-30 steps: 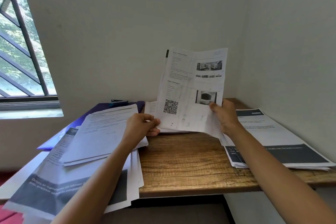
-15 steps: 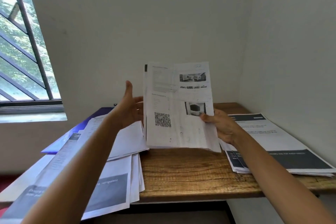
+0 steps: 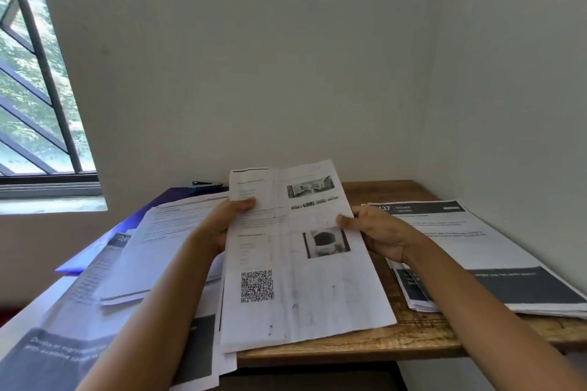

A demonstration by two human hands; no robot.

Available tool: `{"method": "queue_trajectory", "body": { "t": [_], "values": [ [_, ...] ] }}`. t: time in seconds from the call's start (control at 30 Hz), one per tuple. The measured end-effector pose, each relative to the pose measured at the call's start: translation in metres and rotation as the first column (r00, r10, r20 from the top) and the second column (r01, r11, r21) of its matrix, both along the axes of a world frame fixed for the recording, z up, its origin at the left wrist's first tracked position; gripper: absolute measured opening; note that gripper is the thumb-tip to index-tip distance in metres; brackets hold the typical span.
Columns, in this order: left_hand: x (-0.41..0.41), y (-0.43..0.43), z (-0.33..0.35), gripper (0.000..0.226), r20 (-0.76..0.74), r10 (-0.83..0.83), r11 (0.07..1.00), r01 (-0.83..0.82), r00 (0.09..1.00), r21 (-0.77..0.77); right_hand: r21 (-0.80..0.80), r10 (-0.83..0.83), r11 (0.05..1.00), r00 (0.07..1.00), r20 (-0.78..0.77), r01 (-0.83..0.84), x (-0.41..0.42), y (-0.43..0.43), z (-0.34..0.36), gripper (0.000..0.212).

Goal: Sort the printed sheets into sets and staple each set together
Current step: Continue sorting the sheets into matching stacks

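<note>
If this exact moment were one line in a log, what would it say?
step: sorting | left hand: grips QR-code sheets, left edge | right hand: pinches right edge | sheets: over wooden desk

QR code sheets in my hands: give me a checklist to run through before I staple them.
1. Grip on the white printed sheets with the QR code: left hand holds the left edge, right hand pinches the right edge. Ok.
2. Sheet edges squared: cannot tell.
3. A hand free for stapling: both hold the sheets. Not ok.
4. Stapler in sight: a small dark object lies by the wall; whether it is the stapler, cannot tell.
5. Bare brown wooden table to work on: free right of the sheets. Ok.
6. Clear of the left pile of printed sheets: the held sheets overlap it. Not ok.
</note>
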State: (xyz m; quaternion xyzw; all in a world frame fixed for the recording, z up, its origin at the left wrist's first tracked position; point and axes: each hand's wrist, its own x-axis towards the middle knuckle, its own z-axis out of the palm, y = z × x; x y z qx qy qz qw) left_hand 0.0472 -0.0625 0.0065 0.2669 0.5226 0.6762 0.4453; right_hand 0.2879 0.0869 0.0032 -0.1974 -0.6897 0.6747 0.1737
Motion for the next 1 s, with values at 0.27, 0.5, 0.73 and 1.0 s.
{"method": "queue_trajectory", "body": {
  "t": [0.27, 0.5, 0.73, 1.0],
  "values": [
    [0.015, 0.010, -0.011, 0.021, -0.257, -0.072, 0.997, 0.074, 0.964, 0.000, -0.101, -0.442, 0.896, 0.850, -0.287, 0.432, -0.013, 0.008, -0.007, 0.018],
    [0.013, 0.010, -0.012, 0.015, -0.288, 0.028, 0.992, 0.009, 0.957, 0.125, -0.027, -0.454, 0.884, 0.845, -0.283, 0.466, -0.013, 0.011, -0.016, 0.029],
    [0.014, 0.012, -0.014, 0.022, -0.270, 0.072, 0.987, -0.030, 0.960, 0.158, 0.258, -0.536, 0.713, 0.744, -0.398, 0.652, -0.016, 0.014, -0.024, 0.012],
    [0.016, 0.012, -0.014, 0.026, -0.237, 0.114, 0.982, -0.073, 0.965, 0.176, 0.322, -0.547, 0.602, 0.671, -0.501, 0.731, -0.012, 0.014, -0.024, 0.020]
  ]
}}
